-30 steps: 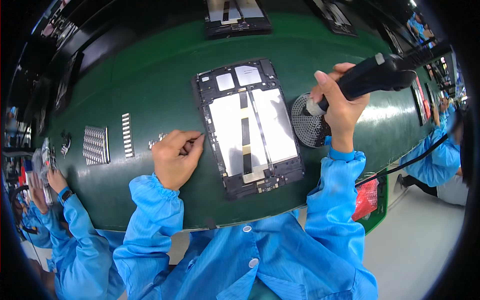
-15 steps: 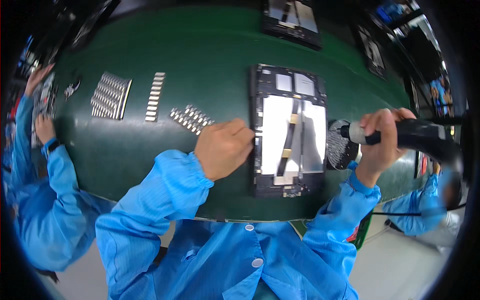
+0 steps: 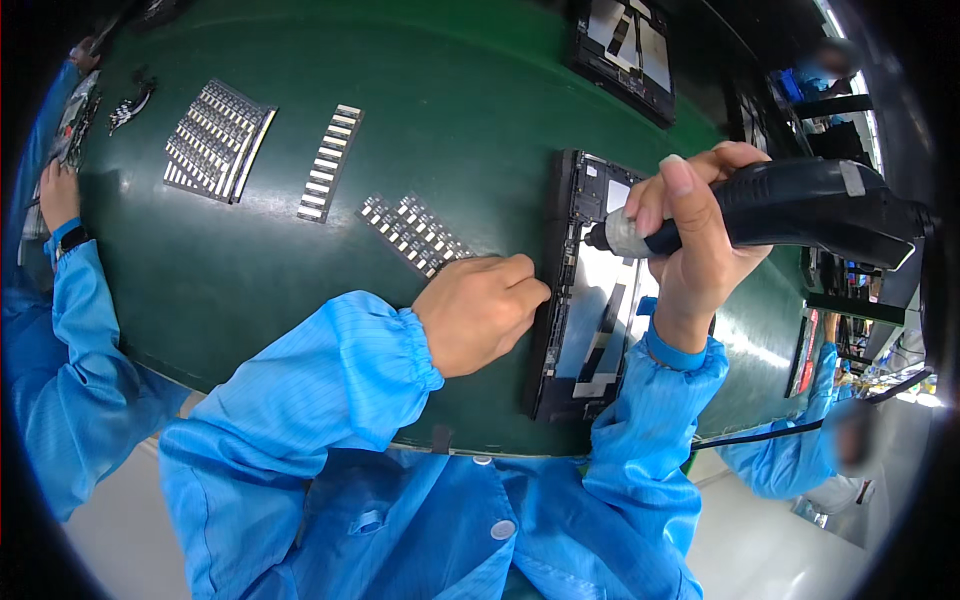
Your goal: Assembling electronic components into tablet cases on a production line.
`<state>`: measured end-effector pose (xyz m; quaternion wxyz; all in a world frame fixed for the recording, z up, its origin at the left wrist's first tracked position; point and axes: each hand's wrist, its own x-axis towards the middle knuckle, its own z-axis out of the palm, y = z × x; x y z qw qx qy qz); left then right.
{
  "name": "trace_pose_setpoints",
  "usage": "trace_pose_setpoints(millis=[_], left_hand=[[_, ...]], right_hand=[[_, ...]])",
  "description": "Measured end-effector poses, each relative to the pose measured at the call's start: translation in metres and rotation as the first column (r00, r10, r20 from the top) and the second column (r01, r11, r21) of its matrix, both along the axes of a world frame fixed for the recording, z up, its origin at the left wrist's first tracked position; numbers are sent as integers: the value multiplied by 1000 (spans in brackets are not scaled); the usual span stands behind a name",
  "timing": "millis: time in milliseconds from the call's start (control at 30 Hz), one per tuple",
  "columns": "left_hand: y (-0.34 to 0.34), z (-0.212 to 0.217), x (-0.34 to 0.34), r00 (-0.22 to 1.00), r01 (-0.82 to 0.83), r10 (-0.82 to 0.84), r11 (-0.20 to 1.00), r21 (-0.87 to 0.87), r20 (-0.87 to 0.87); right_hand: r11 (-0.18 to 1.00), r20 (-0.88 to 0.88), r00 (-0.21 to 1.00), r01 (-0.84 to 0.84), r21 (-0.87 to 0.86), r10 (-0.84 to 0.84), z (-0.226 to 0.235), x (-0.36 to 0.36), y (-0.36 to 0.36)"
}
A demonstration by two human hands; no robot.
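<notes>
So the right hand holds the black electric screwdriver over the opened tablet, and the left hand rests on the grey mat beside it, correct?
Not quite: the mat is dark green, not grey. The head view shows the left hand resting on it at the left edge of the opened tablet. The rest stands: the right hand holds the black electric screwdriver over the tablet.

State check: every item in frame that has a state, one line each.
open tablet: back cover off, insides showing, flat on the green table.
electric screwdriver: gripped, tip over the tablet's upper part.
right hand: closed around the screwdriver.
left hand: fingertips at the tablet's left edge.
small part strips: loose on the table, untouched.
second tablet: open, lying at the far edge.
</notes>
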<state>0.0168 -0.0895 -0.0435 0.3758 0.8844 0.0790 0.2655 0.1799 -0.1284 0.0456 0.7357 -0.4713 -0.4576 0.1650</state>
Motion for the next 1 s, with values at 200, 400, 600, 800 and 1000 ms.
trace_pose_setpoints(millis=[200, 400, 600, 800, 1000], left_hand=[[-1, 0, 1, 1000, -2, 1, 1000, -8, -16], [-1, 6, 2, 998, -17, 26, 986, -167, 55], [5, 12, 0, 986, -61, 110, 941, -334, 128], [8, 19, 1, 992, -117, 129, 894, -433, -3], [5, 13, 1, 989, -120, 141, 946, -303, 47]], right_hand=[[1000, 10, 1000, -11, -20, 12, -5, 0, 1], [999, 21, 1000, -3, -52, 4, -4, 1, -1], [999, 58, 998, 1, -51, 2, -7, -9, 1], [993, 94, 989, 114, 1, -113, -9, -16, -1], [988, -42, 987, 157, -7, -157, 1, -9, -13]])
